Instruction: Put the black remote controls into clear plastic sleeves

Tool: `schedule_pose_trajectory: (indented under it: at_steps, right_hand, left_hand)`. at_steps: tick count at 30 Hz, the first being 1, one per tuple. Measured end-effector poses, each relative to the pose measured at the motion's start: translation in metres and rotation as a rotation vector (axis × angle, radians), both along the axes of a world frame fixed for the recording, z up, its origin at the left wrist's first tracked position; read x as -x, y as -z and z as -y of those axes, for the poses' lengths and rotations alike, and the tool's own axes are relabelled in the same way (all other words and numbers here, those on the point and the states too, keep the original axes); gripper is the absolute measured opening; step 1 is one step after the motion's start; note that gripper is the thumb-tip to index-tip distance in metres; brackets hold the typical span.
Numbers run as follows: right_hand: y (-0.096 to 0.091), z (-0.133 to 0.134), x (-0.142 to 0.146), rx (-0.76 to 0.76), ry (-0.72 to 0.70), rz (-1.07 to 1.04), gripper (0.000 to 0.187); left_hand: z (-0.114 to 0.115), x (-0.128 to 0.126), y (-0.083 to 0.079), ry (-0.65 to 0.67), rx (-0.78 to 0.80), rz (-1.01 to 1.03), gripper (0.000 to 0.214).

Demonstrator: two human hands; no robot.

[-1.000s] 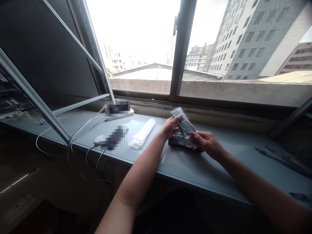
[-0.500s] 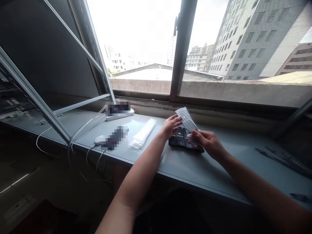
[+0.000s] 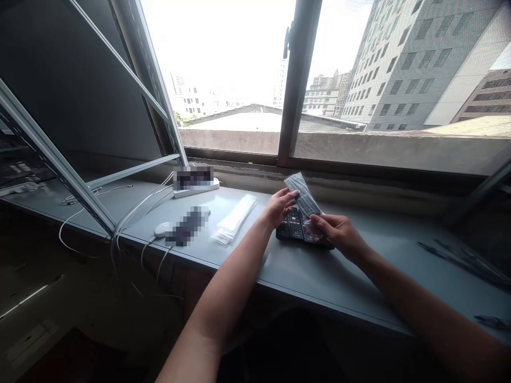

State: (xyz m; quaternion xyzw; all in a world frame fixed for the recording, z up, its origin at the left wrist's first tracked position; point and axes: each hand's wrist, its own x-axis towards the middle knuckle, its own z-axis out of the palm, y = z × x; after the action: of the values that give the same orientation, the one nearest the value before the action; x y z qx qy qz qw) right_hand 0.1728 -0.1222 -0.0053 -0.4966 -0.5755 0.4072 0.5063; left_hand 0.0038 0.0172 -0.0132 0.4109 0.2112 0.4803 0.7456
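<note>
A remote control in a clear plastic bag (image 3: 306,201) is held up at a slant over the table. My right hand (image 3: 339,230) pinches its lower end, where the plastic is crumpled. On its left edge, the fingers of my left hand (image 3: 279,206) are closed against the bag near the upper end. Beneath my hands lie several black remote controls (image 3: 295,229) side by side, partly covered by the bag and my fingers. Left of my left forearm is a stack of clear plastic bags (image 3: 235,219), spread a little at the near end.
A blurred-out dark device (image 3: 187,227) lies beside a white cabled puck (image 3: 162,230). A white power strip (image 3: 196,189) stands by the window. White cables (image 3: 130,213) hang over the table's front edge. Metal shelf posts (image 3: 59,159) rise at left; dark thin items (image 3: 459,260) lie at right.
The bagged remote control has shifted slightly left and turned a little, its printed face appearing darker. My left fingertips have moved slightly over its edge. Everything else stays in place.
</note>
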Motion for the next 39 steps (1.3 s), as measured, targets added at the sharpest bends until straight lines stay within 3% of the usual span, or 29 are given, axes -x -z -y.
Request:
schedule_pose_trajectory:
  at_steps: [6,16,21,30,39]
  right_hand:
    - [-0.001,-0.001,0.0,0.018,0.028,0.015,0.063]
    - [0.005,-0.002,-0.002,-0.016,-0.048,-0.037,0.056]
    - [0.005,0.0,-0.001,-0.064,-0.054,-0.01,0.056]
    - [0.004,0.006,0.002,-0.185,-0.087,0.224,0.054]
    - [0.011,0.002,-0.001,-0.255,-0.147,0.302,0.047]
  left_hand:
    - [-0.002,-0.001,0.0,-0.054,0.014,0.028,0.049]
    - [0.002,0.0,-0.004,-0.016,0.037,0.05,0.043]
    - [0.004,-0.002,-0.004,-0.002,0.006,-0.044,0.046]
    - [0.007,-0.003,-0.001,0.138,-0.052,-0.097,0.059]
    - [0.016,0.005,-0.012,0.281,-0.149,-0.059,0.042]
